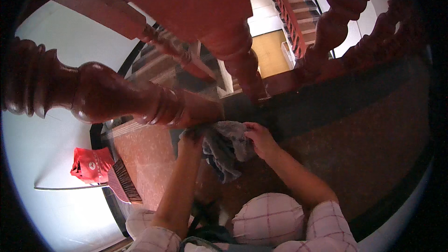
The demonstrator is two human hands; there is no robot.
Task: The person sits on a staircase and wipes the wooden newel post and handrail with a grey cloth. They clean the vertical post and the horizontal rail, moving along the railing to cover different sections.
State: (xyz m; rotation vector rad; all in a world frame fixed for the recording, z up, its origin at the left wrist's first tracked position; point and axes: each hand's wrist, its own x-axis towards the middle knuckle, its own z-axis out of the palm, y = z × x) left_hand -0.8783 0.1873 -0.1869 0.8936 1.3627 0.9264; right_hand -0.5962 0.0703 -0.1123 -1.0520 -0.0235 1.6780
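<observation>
A grey cloth (224, 147) hangs bunched between my two hands, close to the foot of a turned reddish-brown wooden baluster (149, 102). My right hand (261, 140) pinches the cloth's right side between thumb and fingers. At its left side is my left hand (191, 137), closed on the cloth and partly in shadow, so its fingertips are hard to make out. The lower folds of the cloth droop toward my knees.
Other balusters (343, 9) and a thick red newel post (242, 51) stand ahead. Stairs (301, 7) descend beyond the railing. To the left, a red bag (91, 164) and a broom (123, 183) rest by the white wall. A black band (326, 105) borders the brown floor.
</observation>
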